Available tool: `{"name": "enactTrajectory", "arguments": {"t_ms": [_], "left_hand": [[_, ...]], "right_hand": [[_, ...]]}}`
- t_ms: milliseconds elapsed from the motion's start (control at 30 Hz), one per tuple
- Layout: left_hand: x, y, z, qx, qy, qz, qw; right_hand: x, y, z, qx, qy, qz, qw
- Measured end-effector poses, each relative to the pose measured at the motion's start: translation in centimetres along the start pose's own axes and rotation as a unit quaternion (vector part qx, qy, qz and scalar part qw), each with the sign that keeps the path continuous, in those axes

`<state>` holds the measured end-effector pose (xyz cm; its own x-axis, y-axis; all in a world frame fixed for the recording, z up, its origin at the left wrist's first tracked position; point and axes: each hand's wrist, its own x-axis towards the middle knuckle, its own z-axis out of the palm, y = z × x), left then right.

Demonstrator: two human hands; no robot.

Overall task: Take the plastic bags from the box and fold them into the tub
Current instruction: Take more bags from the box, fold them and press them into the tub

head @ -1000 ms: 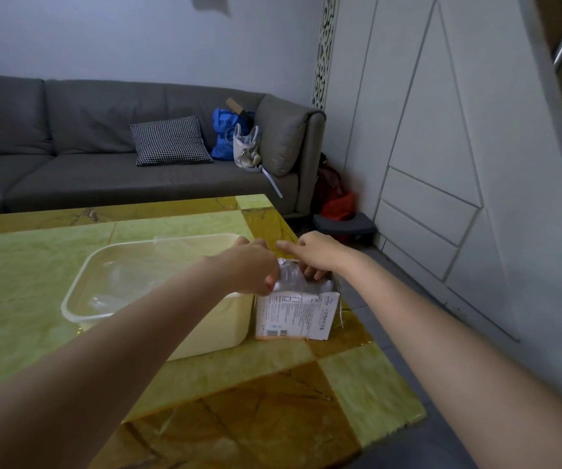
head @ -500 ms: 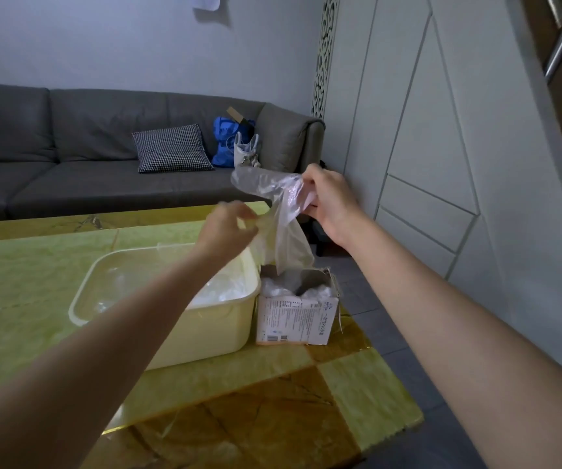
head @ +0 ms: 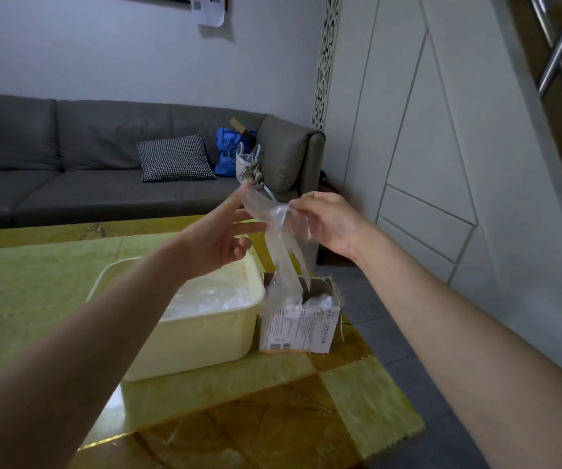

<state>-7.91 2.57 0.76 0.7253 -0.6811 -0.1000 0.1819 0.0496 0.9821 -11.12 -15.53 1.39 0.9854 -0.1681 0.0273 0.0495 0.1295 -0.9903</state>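
A clear plastic bag [head: 281, 245] is pinched at its upper end by the right hand [head: 327, 225], whose fingers are curled around the bunched film. The left hand [head: 220, 242] is held just beside it with fingers straight and spread; its fingertips appear to touch the bag's top corner. The bag hangs below the hands, long axis roughly upright, its lower end trailing into the open box [head: 301, 319] beneath. More film is seen in the box, and some already lies in the tub [head: 205, 336] under the left hand. Folding of this bag is judged not yet begun.
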Motion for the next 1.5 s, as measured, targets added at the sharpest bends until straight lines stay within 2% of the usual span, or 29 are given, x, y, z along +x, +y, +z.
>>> {"name": "enactTrajectory", "arguments": {"t_ms": [100, 133, 200, 233, 300, 400, 467, 533, 600, 667, 767, 833, 900, 967, 1067, 1167, 1233, 1267, 1300, 1333, 1367, 1433, 1500], "left_hand": [[-0.5, 0.2, 0.9, 0.068, -0.023, -0.007, 0.997], [-0.6, 0.3, 1.3, 0.072, -0.027, -0.01, 0.997], [-0.4, 0.4, 1.7, 0.066, -0.028, -0.006, 0.997], [-0.2, 0.4, 1.8, 0.075, -0.021, -0.001, 0.997], [0.1, 0.4, 1.6, 0.107, -0.01, 0.008, 0.994], [0.4, 0.0, 0.9, 0.142, 0.007, 0.001, 0.99], [0.5, -0.2, 0.5, 0.153, 0.021, 0.001, 0.988], [0.6, -0.3, 0.0, 0.143, 0.047, 0.01, 0.989], [0.5, -0.4, -0.7, 0.126, 0.072, 0.013, 0.989], [0.2, -0.3, -1.5, 0.181, 0.108, -0.003, 0.978], [-0.8, 0.0, -3.6, 0.313, 0.187, -0.044, 0.93], [-1.4, 0.4, -6.2, 0.319, 0.248, -0.055, 0.913], [-2.4, 0.9, -9.4, 0.312, 0.343, -0.045, 0.885], [-3.3, 1.1, -11.7, 0.336, 0.445, -0.023, 0.83], [-3.0, 1.0, -12.2, 0.384, 0.51, 0.046, 0.769], [-1.9, 0.9, -10.4, 0.458, 0.456, 0.174, 0.743], [-1.2, 0.6, -9.0, 0.536, 0.337, 0.241, 0.736], [-0.8, 0.1, -8.5, 0.58, 0.249, 0.23, 0.741], [-0.6, -0.6, -8.1, 0.616, 0.157, 0.178, 0.751], [-0.4, -1.6, -7.9, 0.641, 0.08, 0.089, 0.758], [-0.1, -2.7, -8.0, 0.657, 0.032, -0.003, 0.753], [0.5, -4.7, -8.4, 0.665, 0.001, -0.125, 0.736], [1.1, -5.9, -9.0, 0.627, -0.006, -0.19, 0.756]], "right_hand": [[0.5, 0.7, 0.6, -0.151, 0.093, -0.041, 0.983], [0.6, 0.9, 0.9, -0.226, 0.125, -0.074, 0.963], [0.7, 1.0, 1.5, -0.385, 0.171, -0.167, 0.891], [0.6, 0.8, 1.8, -0.439, 0.166, -0.212, 0.857], [0.3, 0.3, 2.4, -0.473, 0.115, -0.27, 0.831], [-0.1, -0.9, 3.3, -0.437, 0.063, -0.285, 0.851], [-0.3, -1.5, 3.6, -0.4, 0.023, -0.246, 0.883], [-0.2, -1.7, 3.5, -0.397, -0.012, -0.181, 0.9], [-0.1, -1.4, 3.6, -0.438, -0.016, -0.147, 0.887], [0.0, -1.0, 4.1, -0.434, 0.02, -0.171, 0.884], [0.0, -1.0, 5.6, -0.376, 0.073, -0.223, 0.896], [0.3, -0.8, 6.4, -0.371, 0.086, -0.221, 0.898], [1.0, 0.0, 6.5, -0.345, 0.114, -0.194, 0.911], [1.8, 1.6, 6.4, -0.318, 0.145, -0.149, 0.925], [2.6, 5.2, 6.9, -0.341, 0.139, -0.081, 0.926], [3.0, 7.9, 8.2, -0.39, 0.109, -0.062, 0.912], [3.3, 9.0, 8.7, -0.471, 0.084, -0.068, 0.876], [3.5, 9.4, 8.8, -0.507, 0.072, -0.072, 0.856], [3.5, 9.7, 8.9, -0.538, 0.061, -0.077, 0.837], [3.5, 10.0, 9.0, -0.569, 0.051, -0.084, 0.816], [3.3, 10.0, 9.2, -0.608, 0.038, -0.091, 0.788], [3.1, 10.0, 9.7, -0.687, 0.01, -0.106, 0.718], [3.2, 9.3, 10.2, -0.742, 0.013, -0.158, 0.651]]}}
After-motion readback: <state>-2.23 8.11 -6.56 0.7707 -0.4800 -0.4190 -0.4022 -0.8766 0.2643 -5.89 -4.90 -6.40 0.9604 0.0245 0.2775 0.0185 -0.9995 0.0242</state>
